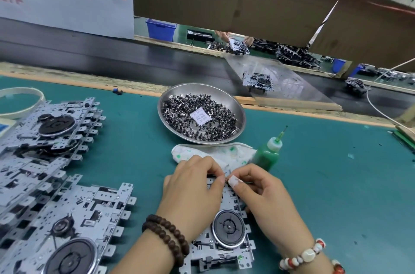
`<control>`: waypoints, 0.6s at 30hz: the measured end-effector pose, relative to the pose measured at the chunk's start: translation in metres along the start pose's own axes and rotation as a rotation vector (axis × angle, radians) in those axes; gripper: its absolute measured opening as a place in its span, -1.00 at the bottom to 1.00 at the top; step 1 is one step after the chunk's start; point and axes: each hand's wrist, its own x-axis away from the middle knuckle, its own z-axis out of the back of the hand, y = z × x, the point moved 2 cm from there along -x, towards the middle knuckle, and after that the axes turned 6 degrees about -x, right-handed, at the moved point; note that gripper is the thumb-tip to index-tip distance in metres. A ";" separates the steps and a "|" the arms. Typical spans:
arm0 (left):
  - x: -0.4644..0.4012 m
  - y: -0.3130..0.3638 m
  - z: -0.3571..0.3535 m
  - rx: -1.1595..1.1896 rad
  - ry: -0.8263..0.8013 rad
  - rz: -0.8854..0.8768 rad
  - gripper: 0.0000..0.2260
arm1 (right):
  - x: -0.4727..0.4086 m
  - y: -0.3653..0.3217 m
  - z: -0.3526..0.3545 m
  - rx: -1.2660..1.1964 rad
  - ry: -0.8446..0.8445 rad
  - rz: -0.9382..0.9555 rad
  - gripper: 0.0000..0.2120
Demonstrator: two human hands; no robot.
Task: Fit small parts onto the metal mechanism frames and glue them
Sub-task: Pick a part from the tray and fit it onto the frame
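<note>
While hands work frame (226,237) | bottle (268,154), rag (215,152), bowl (231,98) behind

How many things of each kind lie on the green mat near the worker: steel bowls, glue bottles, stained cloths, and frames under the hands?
Steel bowl of small parts: 1
Green glue bottle: 1
Stained cloth: 1
Frame under the left hand and right hand: 1
Total: 4

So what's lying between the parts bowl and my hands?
A glue-stained white cloth, seen in the head view, just beyond both hands and before the bowl.
</note>
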 end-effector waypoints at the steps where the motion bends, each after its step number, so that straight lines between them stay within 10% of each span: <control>1: 0.000 0.000 0.000 -0.004 -0.002 -0.001 -0.85 | 0.000 0.000 0.000 -0.004 -0.004 -0.005 -0.84; 18: 0.000 0.000 0.000 -0.062 -0.028 -0.019 -0.81 | 0.002 -0.002 0.000 -0.097 -0.012 -0.043 -0.84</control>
